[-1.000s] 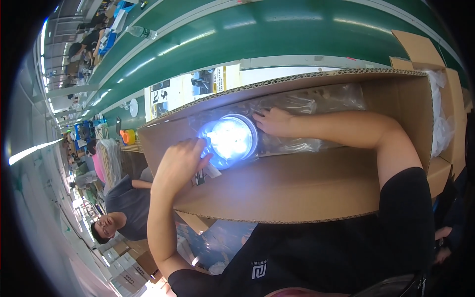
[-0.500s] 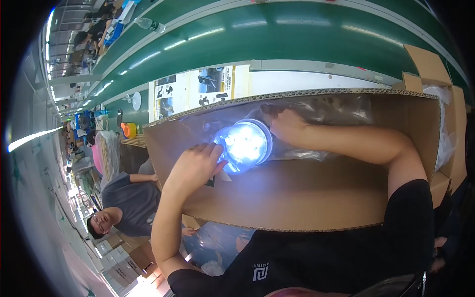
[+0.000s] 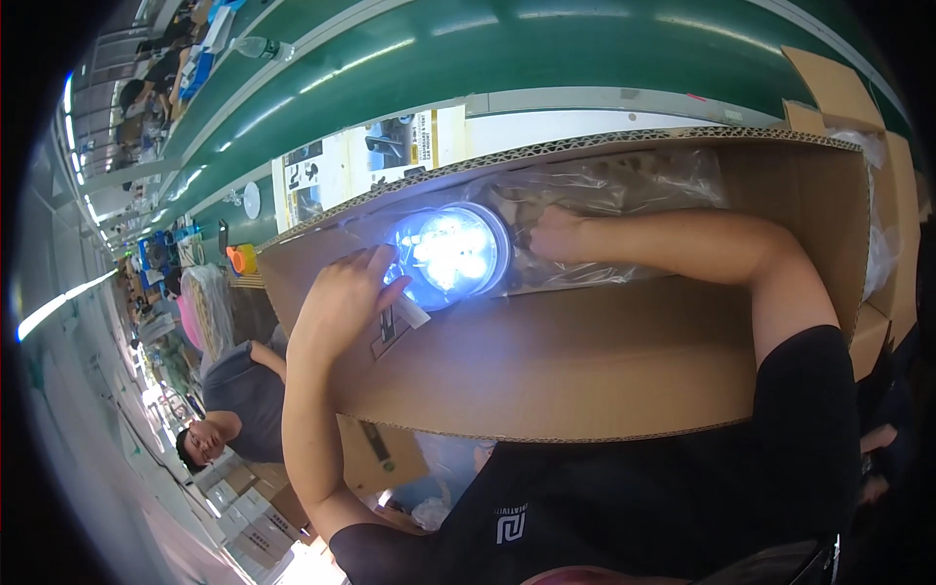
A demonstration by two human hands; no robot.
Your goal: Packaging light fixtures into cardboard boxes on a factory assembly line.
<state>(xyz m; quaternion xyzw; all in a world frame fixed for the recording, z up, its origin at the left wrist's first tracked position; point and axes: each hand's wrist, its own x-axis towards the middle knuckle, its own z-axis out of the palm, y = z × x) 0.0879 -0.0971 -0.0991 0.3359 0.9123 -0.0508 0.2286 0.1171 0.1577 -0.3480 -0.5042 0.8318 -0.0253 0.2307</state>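
A round, clear-rimmed lamp [image 3: 450, 255] glows bright white inside a long open cardboard box [image 3: 546, 380]. The glare hides its inner parts. My left hand [image 3: 341, 292] grips the lamp's left edge, fingers and thumb bent around it. A small white tag or flap [image 3: 411, 310] shows just below that hand. To the right of the lamp, my right hand [image 3: 561, 234] is closed over a crinkled clear plastic bag [image 3: 653, 190] lying along the box's far wall. Its fingertips are hidden, so whether they pinch the plastic I cannot tell.
Beyond the box run a white ledge with printed sheets [image 3: 390, 146] and a green conveyor belt [image 3: 546, 58]. An orange container [image 3: 241, 258] stands at the left. Another open carton [image 3: 892, 234] with plastic inside is at the right. A person in grey [image 3: 244, 400] is nearby on the left.
The whole view has shifted, and the box sits higher and farther left. My right hand has drawn back slightly from the lamp's rim, its fingers more curled. The left hand stays at the lamp.
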